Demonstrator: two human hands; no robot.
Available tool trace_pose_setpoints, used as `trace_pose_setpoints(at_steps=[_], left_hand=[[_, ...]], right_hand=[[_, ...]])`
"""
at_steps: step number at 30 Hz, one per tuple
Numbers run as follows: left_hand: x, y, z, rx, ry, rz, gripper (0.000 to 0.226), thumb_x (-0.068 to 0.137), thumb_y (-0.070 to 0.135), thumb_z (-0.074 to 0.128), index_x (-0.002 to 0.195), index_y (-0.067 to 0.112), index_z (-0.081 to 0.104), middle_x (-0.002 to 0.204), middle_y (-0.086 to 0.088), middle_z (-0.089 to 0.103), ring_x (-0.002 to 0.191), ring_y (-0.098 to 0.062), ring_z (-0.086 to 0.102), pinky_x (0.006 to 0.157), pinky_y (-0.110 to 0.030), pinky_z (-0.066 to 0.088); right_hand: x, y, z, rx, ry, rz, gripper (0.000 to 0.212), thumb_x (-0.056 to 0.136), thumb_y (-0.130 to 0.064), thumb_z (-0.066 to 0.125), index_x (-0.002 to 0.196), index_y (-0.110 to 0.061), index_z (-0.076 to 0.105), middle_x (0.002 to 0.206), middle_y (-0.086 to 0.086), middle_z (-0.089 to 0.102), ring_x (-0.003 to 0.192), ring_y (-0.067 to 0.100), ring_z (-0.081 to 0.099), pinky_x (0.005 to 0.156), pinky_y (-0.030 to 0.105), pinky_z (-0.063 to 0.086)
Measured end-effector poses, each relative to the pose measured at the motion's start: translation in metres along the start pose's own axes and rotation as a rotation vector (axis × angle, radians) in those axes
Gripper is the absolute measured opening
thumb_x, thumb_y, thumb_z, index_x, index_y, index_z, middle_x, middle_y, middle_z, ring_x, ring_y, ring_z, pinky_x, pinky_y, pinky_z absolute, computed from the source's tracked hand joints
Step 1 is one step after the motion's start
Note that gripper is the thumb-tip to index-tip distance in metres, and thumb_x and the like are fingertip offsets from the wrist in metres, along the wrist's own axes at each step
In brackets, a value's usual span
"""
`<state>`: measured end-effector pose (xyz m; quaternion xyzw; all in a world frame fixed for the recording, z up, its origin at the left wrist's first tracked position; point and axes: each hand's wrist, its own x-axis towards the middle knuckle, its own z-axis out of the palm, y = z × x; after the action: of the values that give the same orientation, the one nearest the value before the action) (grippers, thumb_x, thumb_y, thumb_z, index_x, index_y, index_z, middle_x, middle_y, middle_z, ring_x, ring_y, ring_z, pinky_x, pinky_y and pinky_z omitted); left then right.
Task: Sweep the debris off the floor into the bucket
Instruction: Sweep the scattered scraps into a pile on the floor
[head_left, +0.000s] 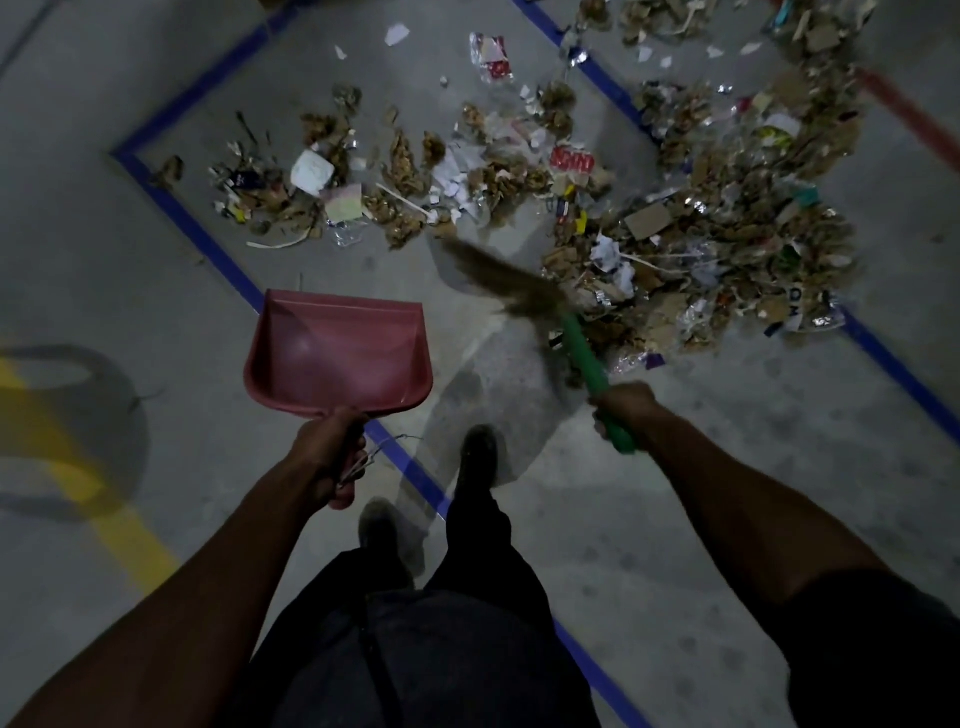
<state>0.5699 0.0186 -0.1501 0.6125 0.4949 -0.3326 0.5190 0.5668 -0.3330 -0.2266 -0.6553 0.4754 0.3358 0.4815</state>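
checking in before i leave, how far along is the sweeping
Early, by the look of it. Done: nothing visibly collected; the pink dustpan in the left hand is empty. In hand: the right hand grips the green broom, its bristles blurred at the edge of the debris. Left: nearly all the litter, spread across the blue tape line. No bucket is in view.

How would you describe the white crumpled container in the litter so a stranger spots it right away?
Find the corner of the blue tape line on the floor. Just inside it lies a smaller patch of debris. The white container sits in it, the largest pale piece among brown scraps.
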Motion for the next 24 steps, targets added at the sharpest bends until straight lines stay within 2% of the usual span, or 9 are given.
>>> trace_pose_setpoints(at_steps=[4,8,12,15,18,21,24], left_hand=[[0.001,-0.002,-0.002,-0.017,-0.004,-0.009,0.027,0.089,0.016,0.056,0.065,0.011,0.043,0.045,-0.003,0.038,0.028,-0.014,0.031,0.034,-0.012,0.026],[0.007,-0.001,-0.006,-0.066,0.005,0.050,0.024,0.089,0.011,0.055,0.067,0.008,0.047,0.050,-0.007,0.043,0.035,-0.017,0.034,0.034,-0.017,0.028],[0.014,0.004,-0.022,-0.109,0.006,0.061,0.025,0.088,0.012,0.057,0.065,0.012,0.045,0.052,-0.007,0.039,0.035,-0.016,0.032,0.039,-0.017,0.026],[0.019,0.009,-0.039,-0.126,0.056,0.060,0.032,0.083,0.018,0.061,0.058,0.016,0.041,0.047,-0.006,0.035,0.031,-0.013,0.028,0.047,-0.016,0.024],[0.029,0.016,-0.061,-0.134,0.174,0.125,0.023,0.084,0.014,0.064,0.065,0.009,0.050,0.052,-0.010,0.041,0.032,-0.014,0.034,0.041,-0.018,0.029],[0.044,0.024,-0.090,-0.100,0.260,0.177,0.011,0.079,0.013,0.066,0.074,0.008,0.058,0.054,-0.012,0.050,0.044,-0.020,0.045,0.051,-0.028,0.039],[0.065,0.034,-0.125,-0.105,0.261,0.170,0.018,0.073,0.022,0.071,0.068,0.013,0.056,0.040,-0.005,0.050,0.035,-0.017,0.045,0.046,-0.025,0.039]], right_hand=[[-0.001,-0.058,0.021,0.236,0.079,-0.085,0.016,0.088,0.004,0.058,0.102,0.005,0.051,0.064,0.016,0.050,0.025,0.014,0.045,0.030,0.020,0.038],[-0.041,-0.077,0.050,0.403,0.087,-0.215,0.010,0.086,0.006,0.058,0.092,0.001,0.051,0.061,0.014,0.045,0.024,0.011,0.041,0.030,0.017,0.034],[-0.079,-0.068,0.086,0.352,0.040,-0.249,0.022,0.085,-0.001,0.064,0.104,0.002,0.054,0.066,0.013,0.049,0.029,0.013,0.046,0.034,0.021,0.039],[-0.098,-0.065,0.116,0.270,-0.015,-0.279,0.015,0.083,-0.001,0.062,0.096,-0.006,0.056,0.066,0.011,0.053,0.034,0.016,0.051,0.038,0.023,0.042],[-0.113,-0.069,0.147,0.150,-0.074,-0.323,0.017,0.083,-0.002,0.059,0.097,-0.011,0.058,0.072,0.012,0.058,0.039,0.018,0.055,0.040,0.024,0.045],[-0.122,-0.081,0.187,0.037,-0.131,-0.362,0.026,0.086,-0.003,0.058,0.107,-0.018,0.056,0.080,0.012,0.061,0.045,0.019,0.057,0.041,0.024,0.046],[-0.124,-0.099,0.241,-0.085,-0.167,-0.397,0.024,0.088,-0.005,0.059,0.108,-0.017,0.054,0.090,0.015,0.062,0.055,0.023,0.059,0.042,0.025,0.046]])
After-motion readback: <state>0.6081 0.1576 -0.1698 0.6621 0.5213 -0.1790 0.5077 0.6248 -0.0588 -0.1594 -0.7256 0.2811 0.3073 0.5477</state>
